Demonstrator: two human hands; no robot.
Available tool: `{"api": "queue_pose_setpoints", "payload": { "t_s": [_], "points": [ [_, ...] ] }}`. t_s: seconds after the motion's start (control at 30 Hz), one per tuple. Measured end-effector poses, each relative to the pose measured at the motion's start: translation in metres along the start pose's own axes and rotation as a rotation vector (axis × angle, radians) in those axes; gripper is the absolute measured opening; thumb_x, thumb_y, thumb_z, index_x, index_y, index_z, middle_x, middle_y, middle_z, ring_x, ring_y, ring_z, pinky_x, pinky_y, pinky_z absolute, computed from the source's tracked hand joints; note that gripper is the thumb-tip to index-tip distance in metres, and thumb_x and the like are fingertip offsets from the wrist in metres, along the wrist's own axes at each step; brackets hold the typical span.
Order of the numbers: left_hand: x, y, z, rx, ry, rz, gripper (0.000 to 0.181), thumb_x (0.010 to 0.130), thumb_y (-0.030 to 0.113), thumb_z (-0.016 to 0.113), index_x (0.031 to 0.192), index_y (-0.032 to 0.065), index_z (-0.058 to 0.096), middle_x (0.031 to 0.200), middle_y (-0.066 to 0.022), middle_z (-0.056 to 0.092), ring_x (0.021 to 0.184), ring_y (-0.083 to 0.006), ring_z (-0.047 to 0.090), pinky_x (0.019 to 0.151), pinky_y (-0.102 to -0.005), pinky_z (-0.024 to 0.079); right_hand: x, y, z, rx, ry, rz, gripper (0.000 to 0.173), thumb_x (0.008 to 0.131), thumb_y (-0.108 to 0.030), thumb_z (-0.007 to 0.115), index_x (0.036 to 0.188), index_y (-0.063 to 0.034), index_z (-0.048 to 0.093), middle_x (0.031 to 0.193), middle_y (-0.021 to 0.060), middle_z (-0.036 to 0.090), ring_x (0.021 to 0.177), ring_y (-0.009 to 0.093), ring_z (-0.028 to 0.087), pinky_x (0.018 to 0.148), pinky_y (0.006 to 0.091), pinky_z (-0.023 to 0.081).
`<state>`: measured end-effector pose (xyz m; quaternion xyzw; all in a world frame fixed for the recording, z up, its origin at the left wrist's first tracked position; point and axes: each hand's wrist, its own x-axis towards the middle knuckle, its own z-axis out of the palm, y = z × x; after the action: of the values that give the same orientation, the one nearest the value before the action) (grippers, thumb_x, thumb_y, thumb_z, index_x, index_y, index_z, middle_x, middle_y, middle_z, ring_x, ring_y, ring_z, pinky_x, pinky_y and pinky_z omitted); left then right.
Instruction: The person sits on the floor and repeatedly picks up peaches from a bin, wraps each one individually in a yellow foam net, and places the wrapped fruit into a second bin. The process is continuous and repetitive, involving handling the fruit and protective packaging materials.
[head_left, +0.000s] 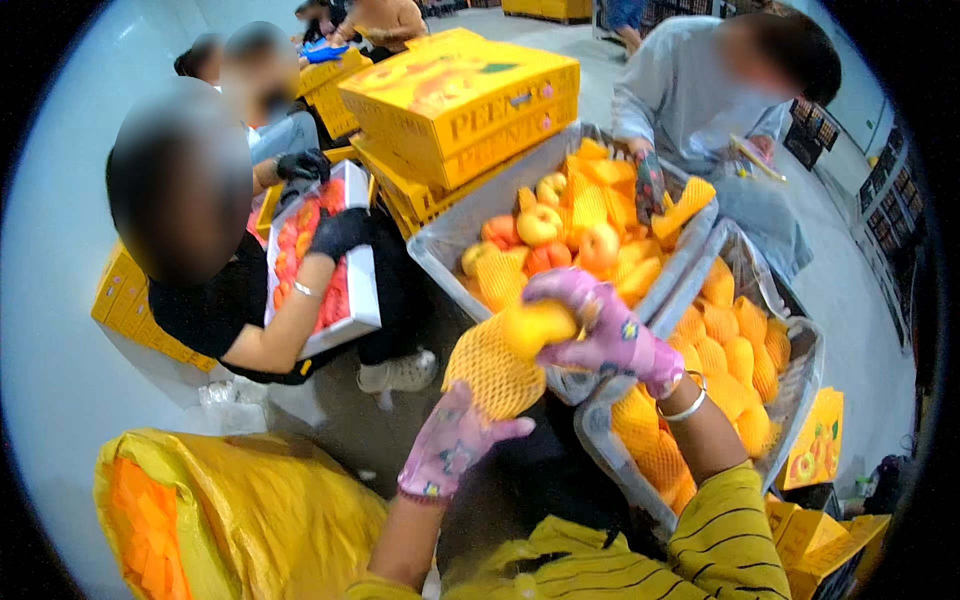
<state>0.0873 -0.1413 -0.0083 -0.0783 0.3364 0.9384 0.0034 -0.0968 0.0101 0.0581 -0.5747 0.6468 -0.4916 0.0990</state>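
My left hand, in a pink patterned glove, holds a yellow foam net sleeve spread wide. My right hand, gloved the same way, grips a yellow peach at the mouth of that sleeve. The peach is blurred, and how far it sits inside the net cannot be told. Just beyond my hands is a lined plastic crate with loose peaches and foam sleeves. To the right, under my forearm, another lined crate holds many sleeved fruits.
Yellow printed cartons are stacked behind the crates. At left, a co-worker's black-gloved hand rests on a white box of fruit. Across the crate, another co-worker's gloved hand reaches in. A yellow sack of orange sleeves stands by my left.
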Motion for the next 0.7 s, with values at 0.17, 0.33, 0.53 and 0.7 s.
{"api": "queue_pose_setpoints", "payload": {
  "t_s": [0.17, 0.33, 0.53, 0.7],
  "points": [
    [-0.006, -0.039, 0.006, -0.303, -0.056, -0.128, 0.059, 0.082, 0.026, 0.067, 0.133, 0.0089, 0.042, 0.134, -0.0100, 0.047, 0.119, -0.0256, 0.049, 0.088, -0.0428, 0.049, -0.033, -0.043, 0.005, 0.278, -0.058, -0.032, 0.044, 0.077, -0.024, 0.070, 0.114, -0.0054, 0.056, 0.102, 0.0102, 0.059, 0.100, 0.026, 0.056, 0.088, 0.0384, 0.044],
    [-0.013, -0.036, 0.019, -0.346, -0.233, -0.155, 0.065, 0.079, 0.025, 0.065, 0.136, 0.0085, 0.040, 0.137, -0.0114, 0.045, 0.122, -0.0289, 0.047, 0.087, -0.0483, 0.047, -0.071, -0.013, 0.011, 1.347, 0.532, 0.562, 0.035, 0.085, -0.022, 0.061, 0.113, -0.0030, 0.055, 0.110, 0.0146, 0.063, 0.102, 0.029, 0.060, 0.094, 0.0442, 0.046],
    [-0.025, -0.041, 0.030, -0.380, 0.056, -0.113, 0.063, 0.080, 0.031, 0.062, 0.134, 0.0076, 0.040, 0.134, -0.0148, 0.046, 0.121, -0.0341, 0.045, 0.093, -0.0511, 0.044, -0.086, -0.019, 0.030, 1.424, 0.066, 0.257, 0.061, 0.072, -0.012, 0.070, 0.127, -0.0016, 0.045, 0.127, 0.0169, 0.051, 0.116, 0.028, 0.052, 0.100, 0.0408, 0.041],
    [-0.012, -0.030, 0.033, 0.177, 0.198, 0.258, 0.064, 0.078, 0.026, 0.065, 0.133, 0.0059, 0.038, 0.131, -0.0146, 0.045, 0.122, -0.0328, 0.044, 0.097, -0.0481, 0.041, -0.096, -0.044, 0.040, -0.379, 0.624, 0.141, 0.038, 0.070, -0.003, 0.063, 0.107, -0.0041, 0.056, 0.095, 0.0119, 0.062, 0.087, 0.027, 0.063, 0.076, 0.0331, 0.050]
  ]
}}
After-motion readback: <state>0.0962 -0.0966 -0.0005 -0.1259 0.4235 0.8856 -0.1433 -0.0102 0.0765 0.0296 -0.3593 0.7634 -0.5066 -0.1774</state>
